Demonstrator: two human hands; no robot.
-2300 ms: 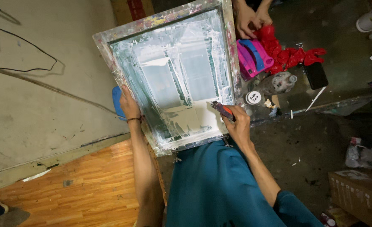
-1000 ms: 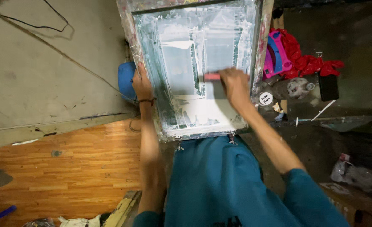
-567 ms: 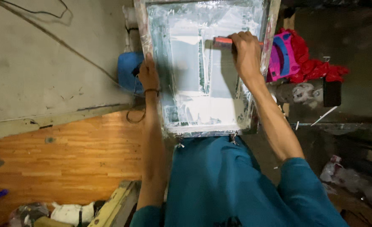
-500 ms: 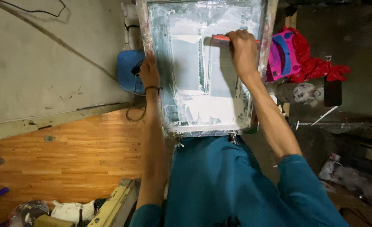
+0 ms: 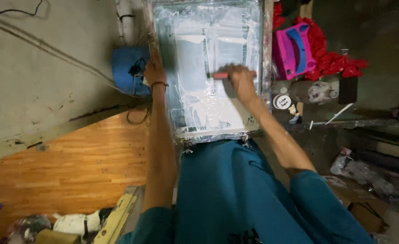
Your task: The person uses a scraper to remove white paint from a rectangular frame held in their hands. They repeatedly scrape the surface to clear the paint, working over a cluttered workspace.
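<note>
A large rectangular screen frame [image 5: 265, 68] with a pale, ink-smeared mesh [image 5: 208, 99] lies in front of me. My left hand [image 5: 155, 72] grips its left edge. On the mesh, right of the middle, my right hand [image 5: 238, 77] is closed on a red-handled squeegee [image 5: 218, 75]. My teal clothing fills the lower view below the frame's near edge.
A blue container [image 5: 126, 70] with a dark cable stands left of the frame. A pink and blue object [image 5: 292, 49] and red cloth [image 5: 339, 63] lie to the right, with a small round tub [image 5: 283, 101]. Wooden flooring [image 5: 64, 167] spreads at lower left.
My right hand first pushed the squeegee up the mesh away from me, then drew it back toward me. My left hand stayed on the frame's left edge. The view shifted.
</note>
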